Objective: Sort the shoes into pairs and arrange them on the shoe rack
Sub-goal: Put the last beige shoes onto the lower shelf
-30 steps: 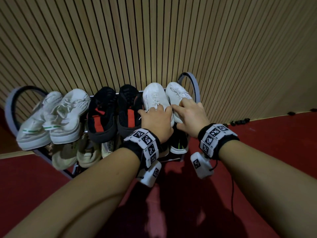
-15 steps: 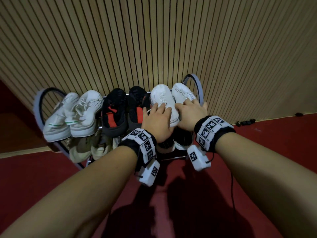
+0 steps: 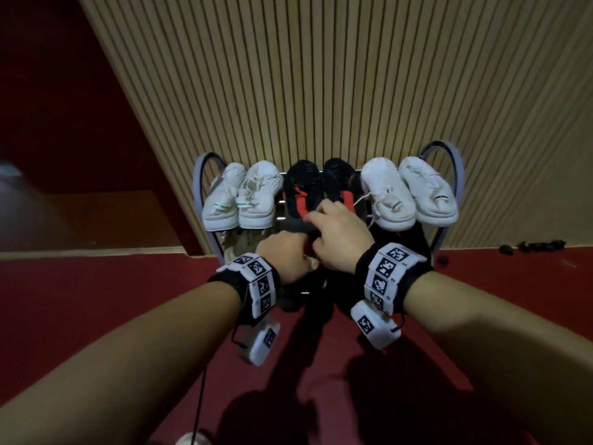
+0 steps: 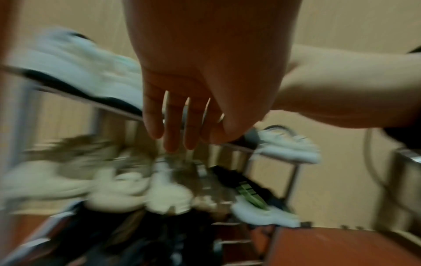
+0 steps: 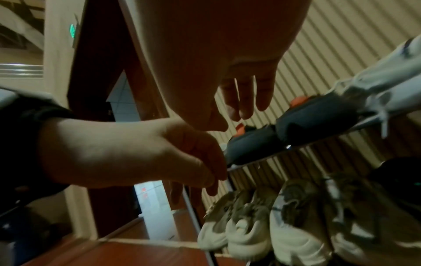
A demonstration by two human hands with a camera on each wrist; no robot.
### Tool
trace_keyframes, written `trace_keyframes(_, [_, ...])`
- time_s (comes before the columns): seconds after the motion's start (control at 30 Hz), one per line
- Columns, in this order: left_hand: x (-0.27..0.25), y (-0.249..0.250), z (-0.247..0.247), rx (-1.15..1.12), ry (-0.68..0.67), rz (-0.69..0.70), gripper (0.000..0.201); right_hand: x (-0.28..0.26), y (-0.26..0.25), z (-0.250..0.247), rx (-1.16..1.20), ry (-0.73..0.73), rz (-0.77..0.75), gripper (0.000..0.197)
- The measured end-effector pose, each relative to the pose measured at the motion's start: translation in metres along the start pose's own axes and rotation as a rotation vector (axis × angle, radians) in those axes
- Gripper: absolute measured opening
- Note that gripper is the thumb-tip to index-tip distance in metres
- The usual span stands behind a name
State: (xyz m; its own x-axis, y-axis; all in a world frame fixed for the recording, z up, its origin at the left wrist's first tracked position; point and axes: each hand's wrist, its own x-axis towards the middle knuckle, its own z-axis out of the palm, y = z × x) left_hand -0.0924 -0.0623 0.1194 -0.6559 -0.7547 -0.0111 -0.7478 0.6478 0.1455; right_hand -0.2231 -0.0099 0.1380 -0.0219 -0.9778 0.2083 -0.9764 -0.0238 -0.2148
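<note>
The shoe rack (image 3: 457,168) stands against the slatted wall. Its top shelf holds a white pair with green stripes (image 3: 239,197), a black pair with red tongues (image 3: 305,184) and a plain white pair (image 3: 407,194). My right hand (image 3: 337,232) hovers over the heels of the black pair, its fingers (image 5: 264,93) loosely straight and holding nothing. My left hand (image 3: 285,255) is just below and left of it at the shelf's front bar, its fingers (image 4: 175,129) hanging straight and empty. Beige shoes (image 5: 250,225) and a black shoe with green (image 4: 248,190) sit on the lower shelf.
A slatted wooden wall (image 3: 321,75) rises behind the rack. Red floor (image 3: 112,290) lies in front and to both sides. Several small dark objects (image 3: 529,245) lie along the wall's foot at right. A dark red panel (image 3: 64,91) stands at left.
Both hands have left the plain white pair at the right and moved left to the heels of the black pair. The view has pulled back and turned left.
</note>
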Motion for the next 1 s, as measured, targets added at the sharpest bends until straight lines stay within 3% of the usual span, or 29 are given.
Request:
trace_keyframes(0.2, [-0.017, -0.086, 0.018, -0.033, -0.218, -0.161, 0.027, 0.010, -0.035, 0.058, 0.049, -0.223, -0.046, 0.030])
trace_keyframes(0.37, [-0.022, -0.125, 0.059, -0.130, -0.185, -0.338, 0.031, 0.025, -0.032, 0.095, 0.029, -0.370, -0.004, 0.040])
trace_keyframes(0.53, [-0.016, -0.147, 0.088, -0.532, -0.088, -0.595, 0.029, 0.040, -0.027, 0.128, 0.014, -0.395, -0.026, 0.048])
trace_keyframes(0.7, [0.005, -0.150, 0.092, -1.046, 0.042, -0.734, 0.037, 0.056, -0.029, 0.152, -0.073, -0.401, -0.122, 0.057])
trace_keyframes(0.87, [0.024, -0.151, 0.105, -1.254, 0.005, -0.835, 0.055, 0.067, -0.033, 0.170, -0.132, -0.426, -0.128, 0.053])
trace_keyframes(1.0, [0.030, -0.150, 0.113, -1.440, 0.031, -0.943, 0.056, 0.070, -0.028, 0.176, -0.159, -0.408, -0.141, 0.054])
